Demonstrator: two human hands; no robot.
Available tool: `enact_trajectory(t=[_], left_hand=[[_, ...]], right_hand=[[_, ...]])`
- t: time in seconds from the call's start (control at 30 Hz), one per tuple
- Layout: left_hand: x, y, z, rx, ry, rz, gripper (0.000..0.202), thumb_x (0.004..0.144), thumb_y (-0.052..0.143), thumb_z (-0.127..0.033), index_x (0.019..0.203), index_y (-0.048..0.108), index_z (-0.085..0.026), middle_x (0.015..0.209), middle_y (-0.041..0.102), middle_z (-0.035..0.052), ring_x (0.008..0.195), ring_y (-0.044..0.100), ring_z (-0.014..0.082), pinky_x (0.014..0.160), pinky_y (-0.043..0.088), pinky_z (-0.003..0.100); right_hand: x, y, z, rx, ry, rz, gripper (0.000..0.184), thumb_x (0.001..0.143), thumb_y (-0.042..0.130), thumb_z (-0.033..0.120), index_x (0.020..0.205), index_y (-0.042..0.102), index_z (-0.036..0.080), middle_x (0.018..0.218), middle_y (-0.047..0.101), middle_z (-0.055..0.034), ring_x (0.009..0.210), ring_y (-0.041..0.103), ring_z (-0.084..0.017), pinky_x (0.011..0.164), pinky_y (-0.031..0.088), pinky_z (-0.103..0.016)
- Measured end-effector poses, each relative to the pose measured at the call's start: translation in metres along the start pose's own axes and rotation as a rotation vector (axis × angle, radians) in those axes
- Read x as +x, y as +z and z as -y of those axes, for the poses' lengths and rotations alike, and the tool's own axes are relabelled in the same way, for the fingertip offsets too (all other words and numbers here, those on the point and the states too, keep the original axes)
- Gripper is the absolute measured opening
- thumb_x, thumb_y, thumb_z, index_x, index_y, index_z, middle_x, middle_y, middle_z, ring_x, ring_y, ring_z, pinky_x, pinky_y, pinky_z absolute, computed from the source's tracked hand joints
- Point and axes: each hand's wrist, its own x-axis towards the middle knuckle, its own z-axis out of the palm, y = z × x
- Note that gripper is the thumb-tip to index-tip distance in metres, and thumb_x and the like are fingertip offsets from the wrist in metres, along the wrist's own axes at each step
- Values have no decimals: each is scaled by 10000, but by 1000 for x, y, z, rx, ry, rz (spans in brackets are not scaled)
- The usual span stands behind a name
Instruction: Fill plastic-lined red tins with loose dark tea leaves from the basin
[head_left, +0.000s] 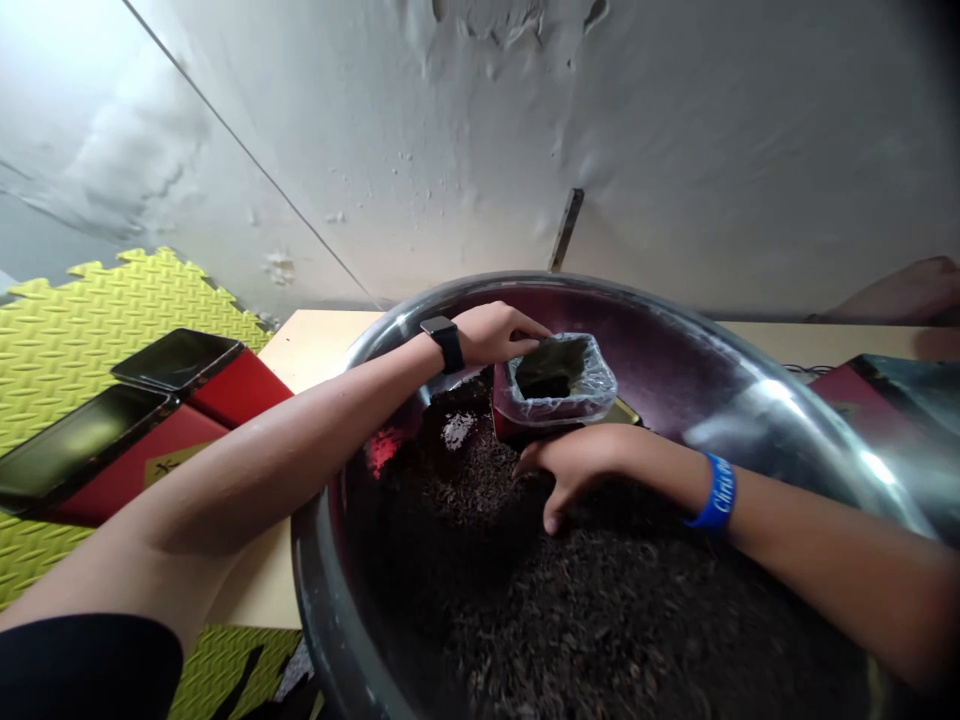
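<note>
A large metal basin (322, 580) holds a heap of dark, dry shredded leaves that look like tea (600, 630). Inside it, near the far wall, stands a red tin lined with a clear plastic bag (592, 385), folded out over the rim. Dark contents show in the tin's mouth. My left hand (499, 333), with a black watch at the wrist, pinches the lined rim on its left side. Just in front of the tin, my right hand (581, 465) reaches down to the leaves, thumb and fingers apart. Some of its fingers are hidden, and nothing visible is in it.
Two red tins with dark tops (199, 355) are at the left, by yellow foam mats (67, 300). A pale tabletop (315, 335) supports the basin, against a peeling wall (465, 150). Another red tin (847, 385) and part of a person's arm (900, 290) appear at the right.
</note>
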Motion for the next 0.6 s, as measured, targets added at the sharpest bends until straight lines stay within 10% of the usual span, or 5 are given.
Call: enact_trajectory(t=[0.23, 0.6], left_hand=[[0, 0, 5, 4, -27, 8, 347, 825, 440, -286, 1148, 553, -223, 1044, 627, 17, 888, 547, 133, 813, 379, 232], [1, 4, 12, 6, 33, -22, 348, 839, 421, -312, 1154, 551, -240, 1042, 630, 20, 889, 564, 135, 804, 397, 236]], right_hand=[[17, 6, -7, 7, 57, 54, 987, 439, 648, 653, 1270, 440, 162, 1279, 442, -158, 1158, 392, -373, 916, 347, -464], [20, 19, 29, 282, -269, 288, 822, 405, 760, 417, 1162, 532, 192, 1139, 576, -47, 1060, 508, -226, 894, 384, -283]])
